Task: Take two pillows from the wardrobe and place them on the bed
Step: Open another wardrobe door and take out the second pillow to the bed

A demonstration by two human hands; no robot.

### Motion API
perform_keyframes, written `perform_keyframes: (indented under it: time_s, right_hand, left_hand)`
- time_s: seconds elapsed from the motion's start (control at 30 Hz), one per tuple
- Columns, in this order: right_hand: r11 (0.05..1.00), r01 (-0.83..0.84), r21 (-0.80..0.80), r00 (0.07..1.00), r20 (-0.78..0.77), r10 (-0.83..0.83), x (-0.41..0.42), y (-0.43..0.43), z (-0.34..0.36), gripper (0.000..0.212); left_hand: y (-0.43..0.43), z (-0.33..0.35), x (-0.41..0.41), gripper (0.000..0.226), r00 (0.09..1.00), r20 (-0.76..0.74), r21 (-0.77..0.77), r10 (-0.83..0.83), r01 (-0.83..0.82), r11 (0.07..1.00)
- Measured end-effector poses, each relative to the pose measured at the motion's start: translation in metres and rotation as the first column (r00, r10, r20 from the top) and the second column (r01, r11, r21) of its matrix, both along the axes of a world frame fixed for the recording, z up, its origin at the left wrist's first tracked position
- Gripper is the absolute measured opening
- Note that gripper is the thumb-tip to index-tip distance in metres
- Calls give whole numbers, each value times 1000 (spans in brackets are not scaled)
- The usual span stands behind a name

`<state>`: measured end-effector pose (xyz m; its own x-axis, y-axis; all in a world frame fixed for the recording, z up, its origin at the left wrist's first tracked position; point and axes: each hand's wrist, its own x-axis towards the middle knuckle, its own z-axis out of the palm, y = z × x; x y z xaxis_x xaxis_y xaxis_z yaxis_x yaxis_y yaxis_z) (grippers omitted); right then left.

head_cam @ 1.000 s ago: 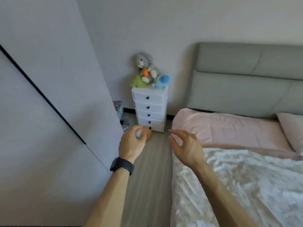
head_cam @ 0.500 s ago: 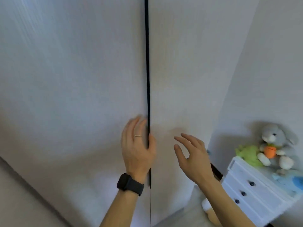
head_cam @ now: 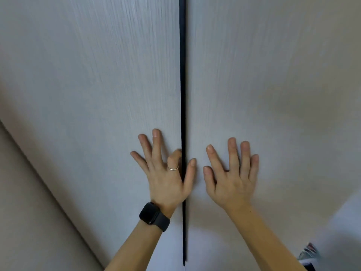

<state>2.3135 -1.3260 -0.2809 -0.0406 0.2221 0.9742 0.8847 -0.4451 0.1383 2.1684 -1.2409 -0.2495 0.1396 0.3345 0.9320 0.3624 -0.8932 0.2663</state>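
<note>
The wardrobe fills the view as two pale grey doors, a left door [head_cam: 88, 94] and a right door [head_cam: 273, 85], shut with a dark gap [head_cam: 182, 75] between them. My left hand [head_cam: 166, 173], with a ring and a black watch, lies flat on the left door, its thumb across the gap onto the right door. My right hand [head_cam: 232, 175] presses flat on the right door, fingers spread. Both hands hold nothing. The pillows and the bed are out of sight.
A beige surface [head_cam: 29, 222] runs along the lower left beside the wardrobe. A blurred bit of clutter [head_cam: 310, 253] shows at the bottom right corner.
My view has swung from the bed and the drawer unit to face the wardrobe doors squarely. Both hands have come up and spread flat on the doors beside the gap.
</note>
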Motion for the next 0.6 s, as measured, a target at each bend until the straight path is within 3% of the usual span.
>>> perform_keyframes:
  time_s: [0.27,0.43,0.53,0.6]
  right_hand:
    - [998,-61,19,997,-39,62,0,4,-6,61]
    - [993,-121,-7,988,-100,119,-5,-6,3,61]
    - [976,-213,-47,954,-226,197,-20,-17,12,60]
    - [928,-369,-43,878,-345,333,-39,-26,9,54]
  left_hand:
    - [-15,-7,-9,21,981,-175,-40,86,-94,995]
    - [-47,7,-17,11,989,-143,-231,22,-55,971]
    - [-65,13,-34,12,991,-136,-268,19,-56,962]
    - [-78,17,-54,15,989,-148,-239,5,-41,970]
